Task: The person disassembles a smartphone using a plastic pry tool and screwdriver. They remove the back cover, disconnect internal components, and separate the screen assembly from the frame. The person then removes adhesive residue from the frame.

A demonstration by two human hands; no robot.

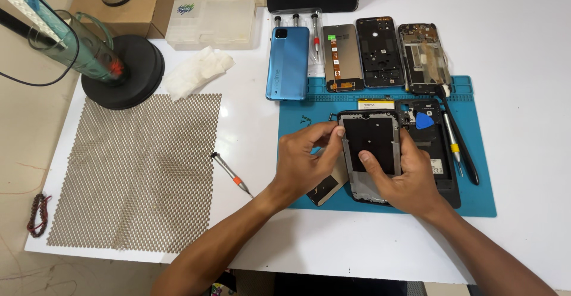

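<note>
Both hands are on the phone frame, which sits over the near part of the blue work mat on the white bench. The left hand pinches its left edge, thumb and fingertips closed on the rim up near the top corner. The right hand grips from below, thumb pressed flat on the dark middle panel. Under the left hand a flat phone part pokes out. Left of that, a small screwdriver lies on the bench beside the mesh mat. Further back: a blue pick, a blue back cover, then a row of opened phone parts.
</note>
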